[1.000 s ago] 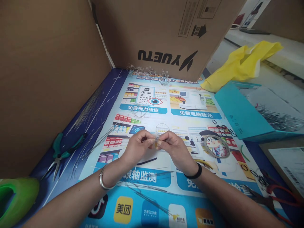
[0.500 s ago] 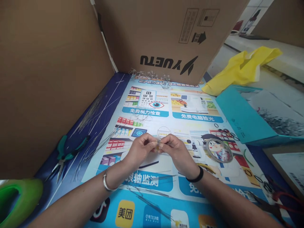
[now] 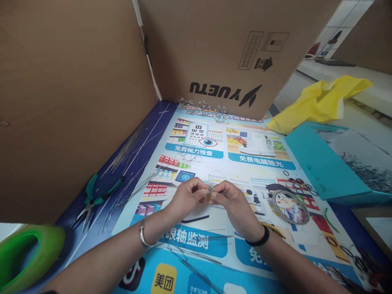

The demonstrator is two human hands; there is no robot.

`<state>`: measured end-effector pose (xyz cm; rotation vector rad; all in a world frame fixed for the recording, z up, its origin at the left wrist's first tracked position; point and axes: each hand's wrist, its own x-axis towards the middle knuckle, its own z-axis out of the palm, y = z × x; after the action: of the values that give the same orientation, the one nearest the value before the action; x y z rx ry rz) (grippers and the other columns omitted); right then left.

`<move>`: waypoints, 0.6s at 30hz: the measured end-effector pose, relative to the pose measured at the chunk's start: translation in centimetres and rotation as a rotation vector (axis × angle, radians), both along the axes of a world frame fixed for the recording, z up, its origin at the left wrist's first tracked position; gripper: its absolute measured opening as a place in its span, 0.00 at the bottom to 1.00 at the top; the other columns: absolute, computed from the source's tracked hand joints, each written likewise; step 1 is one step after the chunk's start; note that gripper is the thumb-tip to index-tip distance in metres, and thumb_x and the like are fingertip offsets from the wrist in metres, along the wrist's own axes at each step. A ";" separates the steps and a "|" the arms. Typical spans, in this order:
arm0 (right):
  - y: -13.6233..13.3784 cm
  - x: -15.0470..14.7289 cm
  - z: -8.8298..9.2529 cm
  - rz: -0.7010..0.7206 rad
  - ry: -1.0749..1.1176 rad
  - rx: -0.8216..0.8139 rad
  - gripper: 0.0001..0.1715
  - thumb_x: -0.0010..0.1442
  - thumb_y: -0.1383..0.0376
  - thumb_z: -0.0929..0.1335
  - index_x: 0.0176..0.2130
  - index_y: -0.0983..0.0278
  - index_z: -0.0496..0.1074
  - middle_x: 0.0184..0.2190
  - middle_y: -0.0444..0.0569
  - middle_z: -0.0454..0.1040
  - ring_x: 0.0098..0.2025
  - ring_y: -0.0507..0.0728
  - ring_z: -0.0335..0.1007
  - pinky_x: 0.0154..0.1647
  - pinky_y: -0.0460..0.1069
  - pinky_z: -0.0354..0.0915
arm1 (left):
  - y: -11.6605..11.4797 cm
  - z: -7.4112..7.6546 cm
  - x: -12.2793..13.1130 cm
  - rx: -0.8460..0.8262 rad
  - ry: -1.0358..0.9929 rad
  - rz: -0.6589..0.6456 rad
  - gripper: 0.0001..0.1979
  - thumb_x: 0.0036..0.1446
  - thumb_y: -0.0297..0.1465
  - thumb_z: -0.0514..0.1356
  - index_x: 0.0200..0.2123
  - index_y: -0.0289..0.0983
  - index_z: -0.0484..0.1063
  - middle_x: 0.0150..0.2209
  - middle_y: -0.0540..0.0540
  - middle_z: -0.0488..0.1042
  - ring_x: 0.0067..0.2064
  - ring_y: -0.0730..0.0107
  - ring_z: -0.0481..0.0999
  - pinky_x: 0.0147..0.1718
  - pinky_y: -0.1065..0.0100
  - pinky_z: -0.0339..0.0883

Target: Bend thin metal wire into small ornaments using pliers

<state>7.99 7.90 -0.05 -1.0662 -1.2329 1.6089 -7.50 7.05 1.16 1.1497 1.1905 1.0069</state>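
Observation:
Near the middle of the head view, my left hand (image 3: pixel 189 199) and my right hand (image 3: pixel 230 200) meet fingertip to fingertip above the printed sheet (image 3: pixel 219 222). Both pinch a thin wire (image 3: pixel 217 171), whose round loop stands up beyond the fingers. The part between the fingertips is small and mostly covered. More loose wires (image 3: pixel 203 261) lie on the sheet below my wrists, and a thin bent wire piece (image 3: pixel 187 158) rests farther back.
Pliers (image 3: pixel 91 201) and straight wires (image 3: pixel 127 149) lie left, near green tape (image 3: pixel 33 253). Clear tape (image 3: pixel 290 207), black rings (image 3: pixel 301 185) and a blue box (image 3: pixel 326 163) holding wire bits are at right. Cardboard (image 3: pixel 214 45) stands behind, with tangled wire pieces (image 3: pixel 200 104) along its foot.
The camera has shifted, so the whole scene sits slightly lower and farther right. My hands keep their pinch on the wire, with little visible change in the fingers.

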 end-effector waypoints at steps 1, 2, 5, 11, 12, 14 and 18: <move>0.0 0.1 0.0 0.005 -0.019 0.007 0.09 0.51 0.63 0.70 0.28 0.63 0.65 0.23 0.40 0.70 0.26 0.50 0.67 0.32 0.47 0.63 | 0.0 -0.1 -0.1 0.010 0.017 -0.003 0.05 0.49 0.29 0.58 0.24 0.36 0.65 0.21 0.52 0.68 0.24 0.75 0.68 0.26 0.71 0.62; 0.1 0.1 0.0 0.012 -0.047 0.016 0.08 0.51 0.63 0.70 0.28 0.63 0.65 0.23 0.41 0.70 0.26 0.50 0.67 0.32 0.47 0.63 | 0.1 -0.3 -0.1 0.026 0.042 -0.008 0.05 0.50 0.29 0.58 0.24 0.36 0.65 0.21 0.52 0.68 0.24 0.75 0.68 0.26 0.71 0.62; 0.4 0.4 -0.2 0.046 -0.189 0.046 0.07 0.52 0.63 0.68 0.28 0.63 0.65 0.23 0.41 0.68 0.26 0.51 0.66 0.30 0.47 0.63 | 0.2 -0.7 -0.3 0.099 0.159 -0.040 0.04 0.50 0.28 0.56 0.25 0.36 0.66 0.22 0.53 0.68 0.25 0.74 0.68 0.27 0.71 0.61; 0.8 0.8 -1.1 0.097 -0.499 0.236 0.00 0.53 0.67 0.65 0.30 0.62 0.65 0.21 0.40 0.66 0.24 0.51 0.64 0.26 0.47 0.62 | 0.4 -1.3 -0.8 0.248 0.445 -0.088 0.03 0.48 0.25 0.56 0.28 0.37 0.68 0.25 0.52 0.70 0.27 0.73 0.67 0.26 0.73 0.58; 0.8 0.8 -1.3 0.100 -0.519 0.251 0.00 0.53 0.67 0.64 0.30 0.62 0.65 0.21 0.40 0.66 0.24 0.51 0.64 0.26 0.47 0.61 | 0.4 -1.4 -0.9 0.260 0.478 -0.090 0.03 0.48 0.25 0.56 0.28 0.37 0.68 0.26 0.52 0.71 0.27 0.73 0.68 0.26 0.73 0.58; 0.8 0.8 -1.4 0.108 -0.537 0.254 0.01 0.53 0.67 0.64 0.31 0.62 0.65 0.21 0.40 0.66 0.23 0.51 0.64 0.24 0.46 0.61 | 0.4 -1.5 -0.9 0.286 0.533 -0.102 0.03 0.49 0.26 0.56 0.29 0.38 0.69 0.26 0.52 0.72 0.28 0.72 0.68 0.26 0.73 0.58; 0.7 0.7 -1.0 0.120 -0.584 0.267 0.02 0.55 0.65 0.63 0.30 0.61 0.65 0.20 0.40 0.65 0.22 0.51 0.63 0.22 0.45 0.58 | 0.4 -1.5 -1.0 0.331 0.575 -0.133 0.05 0.50 0.25 0.55 0.26 0.38 0.69 0.25 0.52 0.71 0.28 0.72 0.68 0.26 0.73 0.57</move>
<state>8.69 8.61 -1.09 -1.3545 -1.8660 1.1985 -8.49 7.46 -0.29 1.8404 1.3953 0.8111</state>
